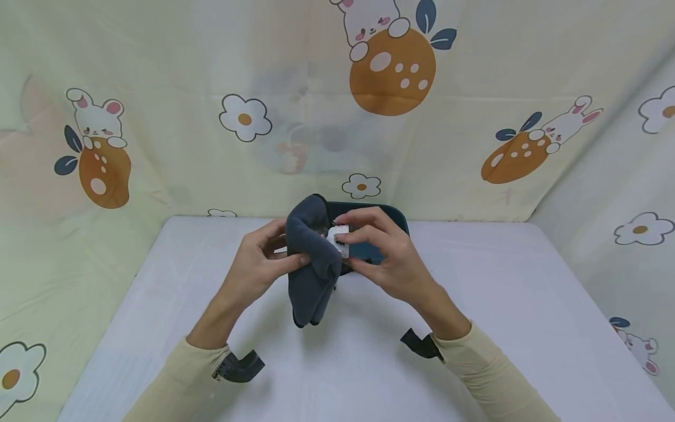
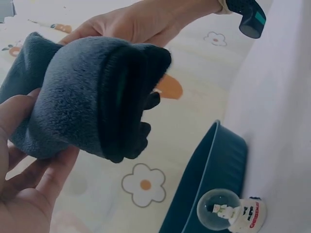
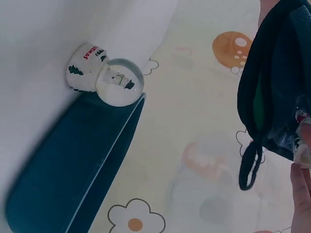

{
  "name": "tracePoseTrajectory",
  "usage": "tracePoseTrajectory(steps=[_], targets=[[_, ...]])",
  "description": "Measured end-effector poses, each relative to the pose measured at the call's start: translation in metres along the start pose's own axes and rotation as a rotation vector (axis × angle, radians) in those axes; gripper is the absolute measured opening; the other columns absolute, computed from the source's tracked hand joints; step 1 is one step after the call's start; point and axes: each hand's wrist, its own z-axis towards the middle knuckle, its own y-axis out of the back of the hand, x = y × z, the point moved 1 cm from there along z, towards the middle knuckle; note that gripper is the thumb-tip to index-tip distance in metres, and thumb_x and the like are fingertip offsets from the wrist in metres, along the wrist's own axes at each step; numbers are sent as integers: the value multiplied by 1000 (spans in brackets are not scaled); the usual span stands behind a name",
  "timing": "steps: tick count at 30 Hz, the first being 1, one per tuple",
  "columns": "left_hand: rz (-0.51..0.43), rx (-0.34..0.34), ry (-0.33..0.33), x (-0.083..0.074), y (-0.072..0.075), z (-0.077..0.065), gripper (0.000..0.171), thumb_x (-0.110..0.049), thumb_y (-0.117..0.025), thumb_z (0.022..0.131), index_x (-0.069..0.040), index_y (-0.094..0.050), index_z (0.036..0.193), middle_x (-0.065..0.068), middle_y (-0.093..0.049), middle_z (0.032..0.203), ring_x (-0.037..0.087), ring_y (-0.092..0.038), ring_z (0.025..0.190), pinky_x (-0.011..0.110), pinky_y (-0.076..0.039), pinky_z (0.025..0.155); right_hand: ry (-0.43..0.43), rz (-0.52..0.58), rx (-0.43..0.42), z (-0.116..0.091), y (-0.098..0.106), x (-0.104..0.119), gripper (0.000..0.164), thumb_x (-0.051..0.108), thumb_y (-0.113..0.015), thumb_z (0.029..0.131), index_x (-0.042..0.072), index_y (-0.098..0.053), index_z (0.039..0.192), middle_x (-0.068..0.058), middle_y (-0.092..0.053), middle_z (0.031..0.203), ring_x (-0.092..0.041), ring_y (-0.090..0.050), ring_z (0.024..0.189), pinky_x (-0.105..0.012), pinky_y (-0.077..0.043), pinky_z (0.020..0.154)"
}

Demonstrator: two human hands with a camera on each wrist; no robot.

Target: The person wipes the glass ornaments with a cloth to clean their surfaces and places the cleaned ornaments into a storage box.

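My left hand (image 1: 258,255) grips a folded grey-blue plush cloth (image 1: 311,281) with dark edging, thumb on its near face. The fingers and thumb of my right hand (image 1: 387,252) pinch a small snow globe (image 1: 340,240) by its white base. Its clear dome is tucked into the cloth, as the right wrist view partly shows; the cloth hides most of it in the left wrist view. A dark hanging loop (image 3: 249,167) dangles from the cloth's edge.
A dark teal bin (image 1: 392,212) stands behind the hands at the table's back edge. Beside it is another snow globe (image 3: 120,82) with a snowman inside and a white lettered base (image 2: 250,215). A patterned curtain (image 1: 174,146) hangs behind the white table (image 1: 474,281).
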Motion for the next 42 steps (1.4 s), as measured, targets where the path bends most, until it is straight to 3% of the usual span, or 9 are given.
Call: tracePoseTrajectory(steps=[5, 12, 17, 21, 26, 31, 37, 42], targets=[[3, 5, -29, 1, -2, 0, 50, -1, -75, 80, -8, -59, 127, 9, -63, 120, 25, -64, 105, 34, -55, 88, 51, -19, -15, 1, 1, 0, 41, -4, -80, 72, 5, -68, 109, -16, -59, 118, -25, -59, 110, -22, -53, 86], [54, 28, -104, 0, -1, 0, 48, 0, -76, 79, -9, -61, 124, 5, -64, 116, 24, -63, 102, 35, -57, 87, 22, 0, -45, 5, 1, 10, 46, -5, -82, 68, 1, -68, 111, -15, -63, 112, -25, -61, 110, -24, -52, 92], [102, 15, -149, 1, 0, -1, 53, 1, -77, 77, -10, -60, 126, 4, -62, 121, 21, -61, 107, 34, -56, 88, -89, 96, -43, 10, 0, 25, 48, -15, -79, 65, -7, -65, 111, -18, -61, 110, -26, -62, 108, -34, -56, 87], [105, 2, -178, 2, 0, -1, 56, 3, -77, 76, -10, -60, 127, 4, -62, 122, 22, -60, 109, 34, -57, 87, -211, 186, -33, 10, 0, 27, 48, -15, -76, 70, -8, -63, 115, -16, -59, 111, -24, -60, 108, -41, -57, 86], [109, 8, -195, 2, 0, -2, 58, 4, -77, 75, -11, -60, 128, 3, -60, 125, 22, -59, 111, 35, -57, 87, -322, 225, -23, 5, -2, 20, 47, -6, -75, 77, 1, -63, 122, -7, -60, 110, -22, -60, 104, -37, -57, 87], [116, 14, -214, 2, 0, -2, 57, 5, -77, 75, -11, -60, 127, 3, -60, 125, 23, -57, 112, 35, -57, 87, -369, 230, -2, 0, -4, 6, 45, 9, -75, 82, 13, -63, 126, -1, -62, 105, -19, -64, 97, -33, -58, 83], [128, 16, -240, 2, -1, -3, 58, 6, -77, 74, -9, -60, 128, 3, -59, 126, 23, -56, 115, 35, -56, 87, -432, 266, 4, -1, -4, 5, 40, 14, -75, 84, 16, -64, 122, 1, -64, 105, -19, -67, 96, -35, -59, 79], [175, 11, -263, 3, -1, -3, 59, 5, -78, 74, -7, -59, 129, 6, -59, 127, 21, -57, 116, 33, -56, 88, -532, 218, 14, 0, -3, 8, 34, 22, -74, 85, 19, -65, 117, 0, -67, 102, -17, -67, 87, -32, -60, 73]])
